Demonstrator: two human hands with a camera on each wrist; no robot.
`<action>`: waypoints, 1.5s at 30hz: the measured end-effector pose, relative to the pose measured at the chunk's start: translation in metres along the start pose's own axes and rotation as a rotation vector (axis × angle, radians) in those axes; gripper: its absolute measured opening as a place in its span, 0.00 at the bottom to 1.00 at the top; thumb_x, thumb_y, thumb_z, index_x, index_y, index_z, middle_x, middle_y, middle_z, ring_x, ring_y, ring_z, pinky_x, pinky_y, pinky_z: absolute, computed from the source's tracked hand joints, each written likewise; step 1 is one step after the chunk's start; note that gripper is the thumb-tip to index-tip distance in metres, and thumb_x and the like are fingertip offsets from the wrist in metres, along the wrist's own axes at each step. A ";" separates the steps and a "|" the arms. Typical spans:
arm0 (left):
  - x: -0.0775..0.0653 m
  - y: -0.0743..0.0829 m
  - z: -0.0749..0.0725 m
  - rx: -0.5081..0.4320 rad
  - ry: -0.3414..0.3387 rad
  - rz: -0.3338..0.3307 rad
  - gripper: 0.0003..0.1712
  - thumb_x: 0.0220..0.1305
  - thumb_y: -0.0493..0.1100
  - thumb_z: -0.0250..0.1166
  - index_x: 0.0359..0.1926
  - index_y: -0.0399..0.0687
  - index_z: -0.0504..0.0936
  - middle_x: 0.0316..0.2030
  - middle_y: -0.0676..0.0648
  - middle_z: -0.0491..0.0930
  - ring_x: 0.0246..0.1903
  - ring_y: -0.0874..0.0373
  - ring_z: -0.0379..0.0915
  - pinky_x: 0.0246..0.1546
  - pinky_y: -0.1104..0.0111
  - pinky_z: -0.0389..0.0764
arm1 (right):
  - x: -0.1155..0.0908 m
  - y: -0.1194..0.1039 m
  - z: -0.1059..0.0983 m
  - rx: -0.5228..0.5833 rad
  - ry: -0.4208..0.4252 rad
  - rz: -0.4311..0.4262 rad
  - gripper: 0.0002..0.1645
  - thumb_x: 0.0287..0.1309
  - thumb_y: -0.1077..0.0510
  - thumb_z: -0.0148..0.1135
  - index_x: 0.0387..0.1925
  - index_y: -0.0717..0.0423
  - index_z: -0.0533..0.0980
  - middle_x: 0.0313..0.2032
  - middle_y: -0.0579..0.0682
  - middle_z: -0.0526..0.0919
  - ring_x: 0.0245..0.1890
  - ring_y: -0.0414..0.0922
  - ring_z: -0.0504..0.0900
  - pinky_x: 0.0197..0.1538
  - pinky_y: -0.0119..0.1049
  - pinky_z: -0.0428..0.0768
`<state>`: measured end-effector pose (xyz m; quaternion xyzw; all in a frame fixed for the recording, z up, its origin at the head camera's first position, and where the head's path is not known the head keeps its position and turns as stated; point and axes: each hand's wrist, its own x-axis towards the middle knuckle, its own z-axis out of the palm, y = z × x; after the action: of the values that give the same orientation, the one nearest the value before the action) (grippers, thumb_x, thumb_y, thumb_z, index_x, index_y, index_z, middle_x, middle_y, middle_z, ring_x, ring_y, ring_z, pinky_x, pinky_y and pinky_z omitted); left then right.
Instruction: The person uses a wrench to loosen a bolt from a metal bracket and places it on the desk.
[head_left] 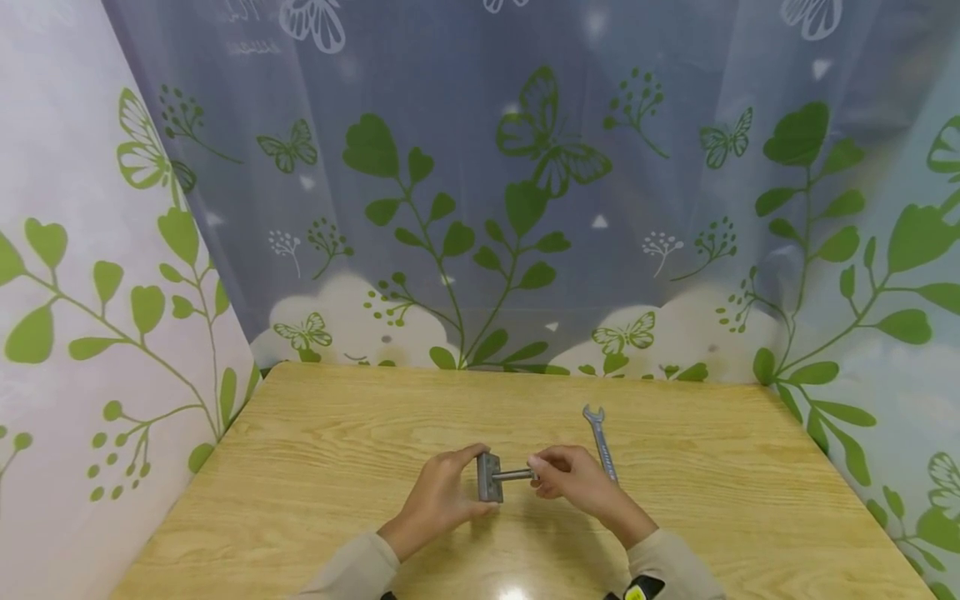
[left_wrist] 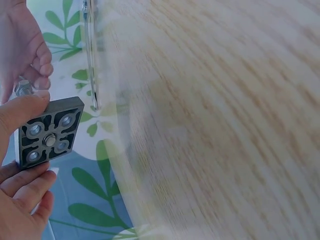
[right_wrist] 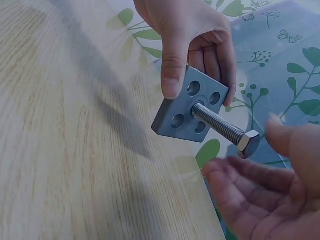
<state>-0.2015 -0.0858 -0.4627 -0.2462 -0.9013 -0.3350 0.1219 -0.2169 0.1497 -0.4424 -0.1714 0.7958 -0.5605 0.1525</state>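
My left hand [head_left: 441, 492] holds a square grey metal plate [right_wrist: 172, 115] by its edges, thumb on one side and fingers on the other. A threaded hex bolt [right_wrist: 220, 125] passes through the plate's middle, surrounded by several round holes. In the left wrist view, the bolt's end shows at the centre of the plate's ribbed back [left_wrist: 50, 125]. My right hand [head_left: 576, 479] is beside the bolt's hex head [right_wrist: 248, 144]. In the right wrist view its thumb and loosely bent fingers stand apart around the head, with a gap visible.
An open-end wrench [head_left: 602, 446] lies on the wooden table [head_left: 337, 433], just beyond my right hand. Curtains [head_left: 465, 208] printed with leaves and butterflies hang behind the table and along its sides.
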 end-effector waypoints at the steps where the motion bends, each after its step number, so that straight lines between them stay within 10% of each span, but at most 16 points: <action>1: 0.000 0.000 0.000 0.000 0.001 0.001 0.42 0.36 0.44 0.83 0.55 0.38 0.77 0.48 0.41 0.83 0.46 0.44 0.81 0.49 0.58 0.82 | 0.000 -0.001 0.000 0.014 0.004 0.015 0.29 0.70 0.47 0.51 0.45 0.74 0.75 0.34 0.58 0.83 0.35 0.55 0.84 0.41 0.47 0.85; 11: -0.001 0.000 0.000 -0.008 0.009 0.013 0.42 0.35 0.43 0.83 0.55 0.37 0.77 0.46 0.42 0.83 0.45 0.45 0.81 0.47 0.58 0.82 | 0.000 -0.003 0.004 0.026 0.013 0.177 0.42 0.69 0.35 0.43 0.30 0.71 0.79 0.19 0.49 0.81 0.19 0.40 0.81 0.28 0.38 0.85; 22: -0.001 0.003 -0.002 0.013 -0.006 0.003 0.41 0.37 0.45 0.82 0.55 0.39 0.77 0.45 0.43 0.84 0.44 0.46 0.81 0.46 0.57 0.83 | 0.000 -0.004 -0.001 0.039 0.008 0.009 0.15 0.60 0.59 0.65 0.40 0.71 0.78 0.29 0.53 0.83 0.30 0.43 0.82 0.36 0.39 0.85; 29: -0.001 0.002 -0.002 -0.011 -0.010 -0.005 0.42 0.38 0.44 0.82 0.56 0.37 0.76 0.49 0.41 0.82 0.46 0.44 0.80 0.48 0.56 0.82 | -0.001 -0.005 -0.002 0.002 0.053 -0.060 0.16 0.53 0.65 0.69 0.43 0.68 0.81 0.38 0.57 0.84 0.34 0.40 0.81 0.36 0.30 0.82; 37: -0.003 0.002 -0.001 -0.014 -0.010 -0.009 0.41 0.37 0.44 0.82 0.56 0.38 0.77 0.48 0.42 0.83 0.46 0.44 0.80 0.47 0.55 0.82 | -0.003 -0.007 -0.002 0.052 0.008 -0.002 0.23 0.58 0.57 0.67 0.49 0.71 0.77 0.42 0.60 0.84 0.39 0.48 0.85 0.44 0.40 0.84; 45: -0.002 0.001 0.000 0.002 -0.007 -0.008 0.41 0.36 0.43 0.82 0.55 0.38 0.77 0.47 0.42 0.83 0.46 0.44 0.80 0.49 0.56 0.82 | -0.003 -0.003 0.001 0.093 -0.062 0.170 0.41 0.70 0.37 0.44 0.43 0.77 0.76 0.31 0.59 0.85 0.31 0.49 0.86 0.39 0.42 0.86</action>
<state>-0.1995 -0.0855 -0.4628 -0.2436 -0.9030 -0.3338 0.1175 -0.2134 0.1490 -0.4402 -0.1133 0.7753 -0.5764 0.2319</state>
